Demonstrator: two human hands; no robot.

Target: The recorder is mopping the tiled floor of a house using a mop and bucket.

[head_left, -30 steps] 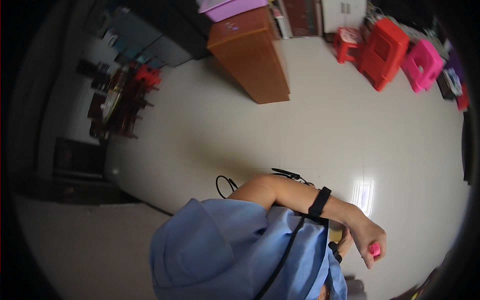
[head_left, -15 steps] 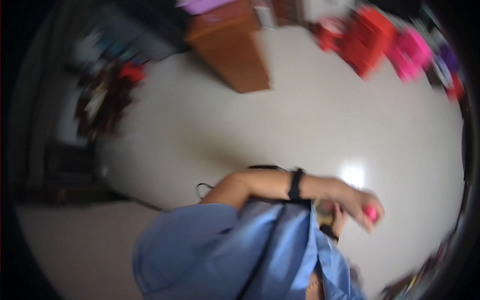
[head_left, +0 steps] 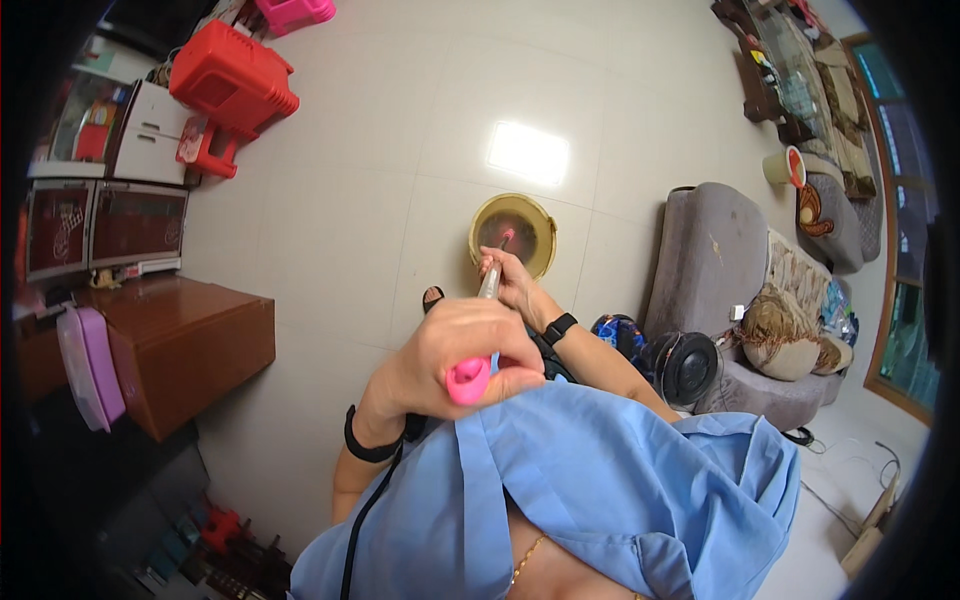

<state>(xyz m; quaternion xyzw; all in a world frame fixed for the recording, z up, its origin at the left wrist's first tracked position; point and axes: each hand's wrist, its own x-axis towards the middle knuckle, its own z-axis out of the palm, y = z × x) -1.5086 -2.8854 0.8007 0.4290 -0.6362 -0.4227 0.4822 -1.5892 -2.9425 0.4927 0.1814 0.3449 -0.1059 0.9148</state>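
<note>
A pale, glossy tiled floor (head_left: 340, 200) spreads across the middle. At 2 to 3 o'clock stands one grey upholstered sofa (head_left: 705, 235); at 9 o'clock, one brown wooden cabinet (head_left: 200, 350). Around 10 o'clock are one large red plastic stool (head_left: 232, 80) and, touching or just beside it, one small red plastic stool (head_left: 212, 150). Near the centre, toward 1 o'clock, one round yellow bucket (head_left: 546, 228) sits on the floor. One long, slim, silvery pole (head_left: 490, 284) points between 12 and 1 o'clock, its far end at the bucket's mouth; how deep, I cannot tell. Two hands, apart, hold it: the left hand (head_left: 465, 345) clamped around the pink near end, hiding the upper shaft, the right hand (head_left: 515, 283) closed lower down, partly blocking the bucket's near rim.
</note>
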